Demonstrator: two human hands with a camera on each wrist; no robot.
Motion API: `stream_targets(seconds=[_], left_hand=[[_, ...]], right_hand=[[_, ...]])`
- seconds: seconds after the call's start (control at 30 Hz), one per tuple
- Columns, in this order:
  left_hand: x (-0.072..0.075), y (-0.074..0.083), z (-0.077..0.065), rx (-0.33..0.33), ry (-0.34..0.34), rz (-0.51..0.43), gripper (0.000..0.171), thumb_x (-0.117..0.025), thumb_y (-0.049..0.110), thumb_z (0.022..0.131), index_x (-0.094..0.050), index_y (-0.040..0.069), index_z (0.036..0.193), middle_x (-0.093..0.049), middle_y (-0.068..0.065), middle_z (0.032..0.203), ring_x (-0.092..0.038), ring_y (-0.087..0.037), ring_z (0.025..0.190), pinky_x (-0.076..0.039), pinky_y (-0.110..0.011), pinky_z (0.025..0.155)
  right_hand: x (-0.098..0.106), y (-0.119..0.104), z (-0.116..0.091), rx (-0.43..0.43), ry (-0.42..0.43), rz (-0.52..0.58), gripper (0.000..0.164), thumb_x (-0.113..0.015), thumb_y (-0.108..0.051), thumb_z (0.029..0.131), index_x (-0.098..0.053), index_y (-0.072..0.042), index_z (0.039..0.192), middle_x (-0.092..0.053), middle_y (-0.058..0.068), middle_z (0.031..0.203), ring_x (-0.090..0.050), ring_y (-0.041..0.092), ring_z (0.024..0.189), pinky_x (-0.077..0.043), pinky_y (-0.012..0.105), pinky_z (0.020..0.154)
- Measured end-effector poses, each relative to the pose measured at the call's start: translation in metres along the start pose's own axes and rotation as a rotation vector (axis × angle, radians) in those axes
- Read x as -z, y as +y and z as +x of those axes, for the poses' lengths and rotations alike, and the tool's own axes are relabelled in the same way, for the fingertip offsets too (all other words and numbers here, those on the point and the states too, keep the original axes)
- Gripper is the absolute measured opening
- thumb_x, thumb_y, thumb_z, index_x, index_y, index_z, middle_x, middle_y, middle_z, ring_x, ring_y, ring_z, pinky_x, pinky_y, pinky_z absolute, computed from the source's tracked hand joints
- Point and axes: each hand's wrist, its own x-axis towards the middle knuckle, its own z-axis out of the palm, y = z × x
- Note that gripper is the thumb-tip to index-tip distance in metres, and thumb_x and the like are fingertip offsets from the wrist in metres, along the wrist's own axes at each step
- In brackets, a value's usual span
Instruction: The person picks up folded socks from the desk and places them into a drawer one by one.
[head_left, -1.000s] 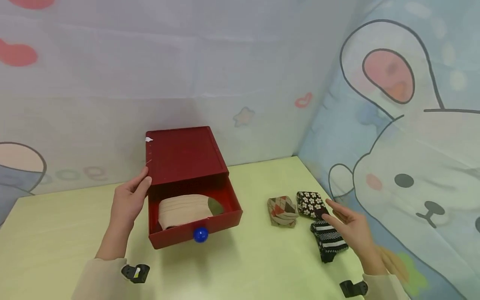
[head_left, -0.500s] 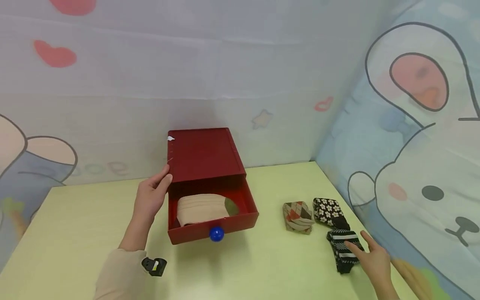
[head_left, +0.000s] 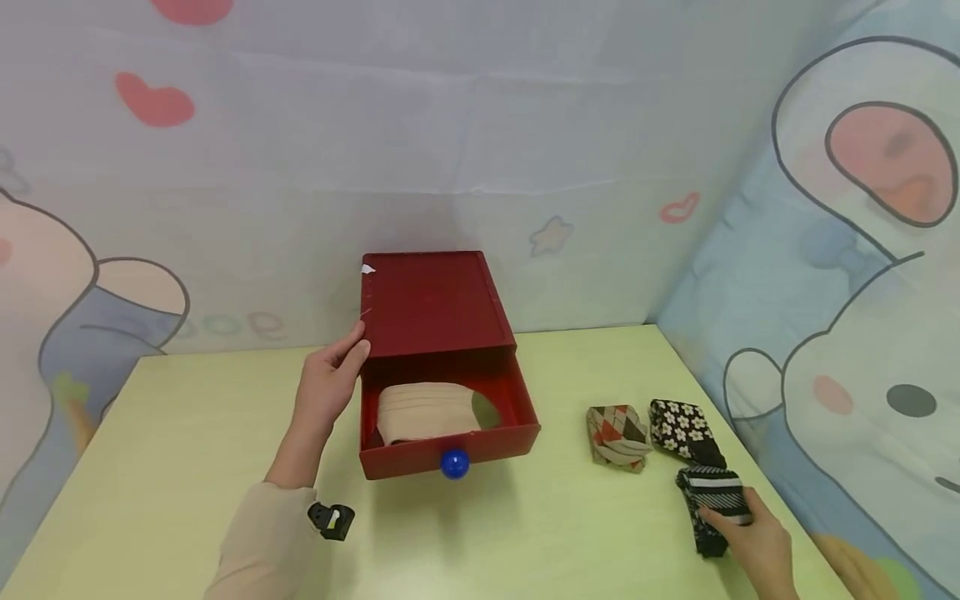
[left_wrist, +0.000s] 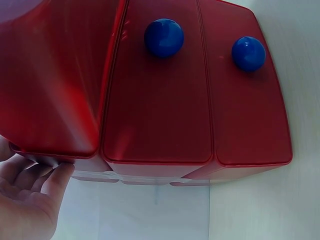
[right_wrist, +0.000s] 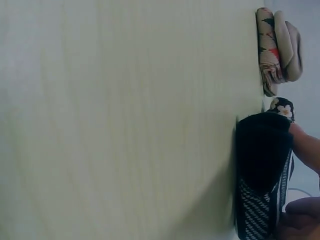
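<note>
My left hand point(head_left: 327, 387) rests against the left side of a dark red drawer cabinet point(head_left: 435, 302), thumb and fingertips near its top front corner. The cabinet's top drawer point(head_left: 450, 457), with a blue knob point(head_left: 454, 464), stands pulled out. Inside it lies a folded beige sock point(head_left: 427, 411) with a green end. At the right, my right hand point(head_left: 761, 542) grips a folded black-and-white patterned sock point(head_left: 716, 492) between thumb and fingers, low over the table. In the right wrist view, the thumb and fingers sit along the upper side of this sock point(right_wrist: 257, 200).
Behind the patterned sock lie a black sock with white flowers point(head_left: 681, 427) and a folded beige argyle sock point(head_left: 617, 437). Two lower drawers point(left_wrist: 157, 110) are closed. Printed cloth walls border the pale yellow table point(head_left: 187, 467) at the back and right.
My right hand has come down onto the black-and-white patterned sock and closed its fingers on it. The left hand stays at the cabinet. The head view has swung to the right.
</note>
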Motion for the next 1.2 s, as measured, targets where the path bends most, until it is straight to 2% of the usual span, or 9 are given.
stream_targets(seconds=[0.17,0.4,0.7,0.87,0.93,1.03,1.1,1.2], left_hand=[[-0.0013,0.0017,0.0012,0.007,0.004,0.002,0.044,-0.049,0.023,0.096,-0.043,0.009,0.138,-0.041,-0.003,0.141,-0.037,-0.017,0.130,-0.039,-0.033,0.100],[-0.0012,0.0012,0.0008,0.009,0.012,0.006,0.044,-0.049,0.023,0.096,-0.043,0.008,0.138,-0.042,-0.003,0.141,-0.037,-0.016,0.130,-0.039,-0.033,0.101],[-0.0025,0.0016,0.0000,0.022,0.009,0.008,0.044,-0.048,0.023,0.097,-0.043,0.009,0.138,-0.041,-0.003,0.141,-0.036,-0.016,0.131,-0.039,-0.033,0.101],[-0.0028,0.0013,-0.0001,0.023,0.006,0.007,0.045,-0.048,0.024,0.097,-0.042,0.009,0.138,-0.041,-0.003,0.141,-0.036,-0.016,0.131,-0.039,-0.033,0.101],[-0.0025,0.0012,-0.0005,0.025,0.008,0.010,0.045,-0.048,0.024,0.097,-0.042,0.010,0.138,-0.041,-0.003,0.141,-0.036,-0.016,0.131,-0.039,-0.033,0.101],[-0.0017,0.0013,-0.0014,0.024,0.010,0.013,0.045,-0.048,0.025,0.097,-0.042,0.009,0.138,-0.041,-0.004,0.141,-0.036,-0.017,0.131,-0.039,-0.034,0.101],[-0.0018,0.0011,-0.0017,0.019,0.013,0.008,0.045,-0.048,0.024,0.097,-0.042,0.009,0.138,-0.041,-0.004,0.141,-0.036,-0.018,0.131,-0.039,-0.035,0.101],[-0.0020,0.0008,-0.0016,0.011,0.019,0.006,0.045,-0.048,0.023,0.097,-0.042,0.008,0.138,-0.041,-0.005,0.141,-0.037,-0.019,0.130,-0.039,-0.035,0.101]], right_hand=[[-0.0031,0.0036,-0.0024,-0.011,0.021,-0.004,0.072,-0.072,-0.047,0.075,-0.044,0.006,0.116,-0.058,0.027,0.096,-0.057,0.034,0.078,-0.047,0.044,0.064],[-0.0059,0.0029,-0.0039,0.008,-0.014,-0.034,0.073,-0.070,-0.049,0.075,-0.044,0.011,0.109,-0.056,0.030,0.094,-0.056,0.036,0.078,-0.046,0.047,0.065],[-0.0106,0.0087,-0.0038,-0.007,-0.006,-0.053,0.065,-0.072,-0.052,0.071,-0.043,0.004,0.089,-0.054,0.014,0.074,-0.053,0.024,0.062,-0.040,0.032,0.051],[-0.0096,0.0073,-0.0019,-0.032,-0.040,-0.075,0.074,-0.070,-0.054,0.071,-0.046,0.010,0.098,-0.058,0.026,0.085,-0.057,0.037,0.072,-0.047,0.045,0.062],[-0.0089,0.0055,-0.0007,-0.045,-0.062,-0.097,0.085,-0.069,-0.057,0.071,-0.047,0.014,0.111,-0.057,0.033,0.098,-0.057,0.045,0.082,-0.047,0.050,0.069],[-0.0090,0.0035,-0.0002,-0.068,-0.087,-0.125,0.102,-0.067,-0.062,0.068,-0.041,0.019,0.125,-0.051,0.038,0.113,-0.053,0.050,0.093,-0.046,0.054,0.076],[-0.0095,0.0013,-0.0006,-0.084,-0.086,-0.142,0.109,-0.067,-0.062,0.068,-0.034,0.023,0.128,-0.045,0.040,0.119,-0.050,0.052,0.098,-0.045,0.056,0.079],[-0.0101,-0.0011,-0.0014,-0.093,-0.061,-0.149,0.105,-0.069,-0.058,0.069,-0.034,0.023,0.127,-0.043,0.041,0.119,-0.050,0.053,0.099,-0.045,0.057,0.080]])
